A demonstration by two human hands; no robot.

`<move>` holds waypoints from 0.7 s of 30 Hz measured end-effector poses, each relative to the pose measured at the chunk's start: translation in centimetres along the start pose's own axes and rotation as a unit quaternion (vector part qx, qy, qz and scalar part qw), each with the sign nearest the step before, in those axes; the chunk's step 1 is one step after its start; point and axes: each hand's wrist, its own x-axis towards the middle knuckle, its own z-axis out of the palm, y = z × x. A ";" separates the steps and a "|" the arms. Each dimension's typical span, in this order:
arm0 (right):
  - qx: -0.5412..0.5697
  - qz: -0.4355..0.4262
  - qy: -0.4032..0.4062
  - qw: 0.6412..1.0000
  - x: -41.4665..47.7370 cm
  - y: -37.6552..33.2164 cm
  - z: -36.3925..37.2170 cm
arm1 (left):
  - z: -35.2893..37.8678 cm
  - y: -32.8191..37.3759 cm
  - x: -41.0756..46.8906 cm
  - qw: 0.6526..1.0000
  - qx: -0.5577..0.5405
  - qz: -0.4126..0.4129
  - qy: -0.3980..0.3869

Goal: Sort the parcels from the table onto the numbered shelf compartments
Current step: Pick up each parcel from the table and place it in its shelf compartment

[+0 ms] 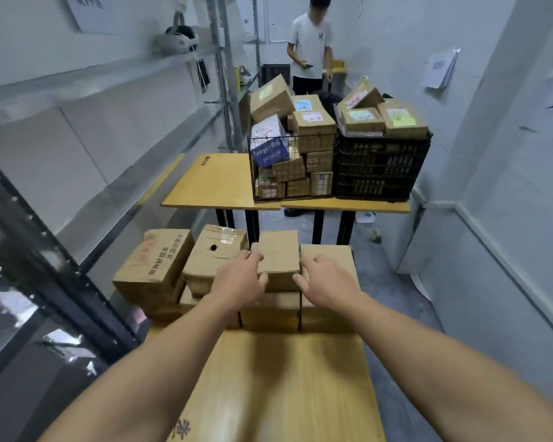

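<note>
Cool even indoor light, soft overall blur, wide-angle bending at edges, faint shadows

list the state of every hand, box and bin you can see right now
left hand: grips the small box's left edge
right hand: grips its right edge
small box: closed, on top of the stack, held by both hands
holed box: closed, taped, hole in its top
printed box: closed
wire basket: heaped with parcels above its rim
black crate: full, parcels on top
</note>
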 end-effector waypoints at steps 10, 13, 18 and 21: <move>0.234 0.058 0.009 0.971 5.2 2.1 3.5 | 3.9 -1.0 5.4 0.996 -0.083 -0.029 -0.032; 0.286 0.073 -0.002 0.956 5.3 2.3 4.1 | 4.5 -0.8 5.5 0.990 -0.120 -0.053 -0.042; 0.398 0.093 0.004 0.912 5.0 2.4 4.7 | 5.0 0.2 4.9 0.982 -0.170 -0.076 0.001; 0.442 0.101 0.026 0.891 4.7 3.0 3.9 | 5.0 1.1 4.1 0.971 -0.221 -0.067 0.054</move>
